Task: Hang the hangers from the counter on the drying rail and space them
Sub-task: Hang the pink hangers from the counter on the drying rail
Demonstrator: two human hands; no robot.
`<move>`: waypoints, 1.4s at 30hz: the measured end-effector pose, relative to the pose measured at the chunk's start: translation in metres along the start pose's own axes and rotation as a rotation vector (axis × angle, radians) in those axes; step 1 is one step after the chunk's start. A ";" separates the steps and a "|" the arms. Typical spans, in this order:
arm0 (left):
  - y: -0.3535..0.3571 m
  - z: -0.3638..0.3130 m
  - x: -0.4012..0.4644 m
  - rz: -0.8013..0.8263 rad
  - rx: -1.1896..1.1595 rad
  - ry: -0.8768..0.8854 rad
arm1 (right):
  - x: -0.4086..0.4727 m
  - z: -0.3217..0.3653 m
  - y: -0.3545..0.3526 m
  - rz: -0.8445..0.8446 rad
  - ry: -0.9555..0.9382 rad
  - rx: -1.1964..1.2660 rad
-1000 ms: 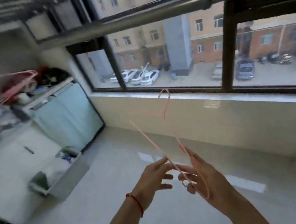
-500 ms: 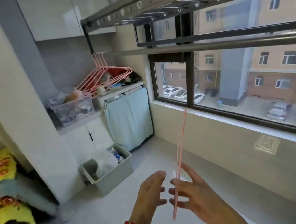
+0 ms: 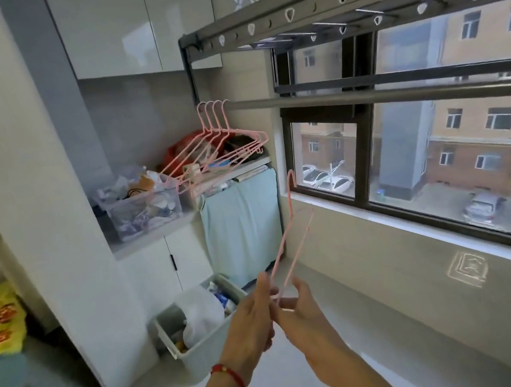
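I hold one thin pink hanger point(image 3: 283, 242) upright by its lower end, seen nearly edge on, its hook pointing up in front of the window. My right hand point(image 3: 302, 315) grips its bottom wire. My left hand point(image 3: 253, 319) lies beside it, its straight fingertips touching the wire. Several more pink hangers point(image 3: 241, 152) hang bunched close together at the left end of the grey drying rail point(image 3: 365, 95). The rail runs rightward across the window, bare along the rest of its length. The counter point(image 3: 154, 238) sits below those hangers.
A clear bin point(image 3: 140, 207) of clutter stands on the counter. A teal cloth point(image 3: 242, 222) covers a unit beside it. A grey bin point(image 3: 203, 343) holding bags stands on the floor ahead. A perforated overhead rack point(image 3: 319, 8) hangs above the rail.
My view has swung left and up, bringing the rail's left end and its hung hangers into sight. My hands have come together at the hanger's lower end, and the left now touches it.
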State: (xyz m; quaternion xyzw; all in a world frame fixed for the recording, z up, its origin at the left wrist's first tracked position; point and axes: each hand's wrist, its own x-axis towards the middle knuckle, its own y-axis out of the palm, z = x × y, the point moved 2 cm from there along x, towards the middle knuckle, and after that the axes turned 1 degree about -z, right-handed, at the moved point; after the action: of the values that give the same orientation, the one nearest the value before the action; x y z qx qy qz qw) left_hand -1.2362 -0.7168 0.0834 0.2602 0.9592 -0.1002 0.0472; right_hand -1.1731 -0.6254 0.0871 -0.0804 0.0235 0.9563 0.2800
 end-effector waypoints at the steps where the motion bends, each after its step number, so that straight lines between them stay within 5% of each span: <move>1: -0.008 -0.004 0.015 0.002 0.004 0.023 | 0.014 0.005 0.002 0.011 -0.023 -0.008; 19: -0.112 -0.157 0.247 0.177 -0.047 0.148 | 0.218 0.036 -0.018 -0.247 -0.132 0.015; 42: -0.128 -0.161 0.359 0.351 0.015 0.150 | 0.272 0.044 0.030 -0.407 -0.182 -0.032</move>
State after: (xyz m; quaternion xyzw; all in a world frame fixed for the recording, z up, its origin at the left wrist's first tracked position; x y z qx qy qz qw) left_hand -1.6158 -0.6139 0.2110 0.4304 0.8992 -0.0779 -0.0095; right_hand -1.4209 -0.5020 0.0856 -0.0014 -0.0339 0.8837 0.4669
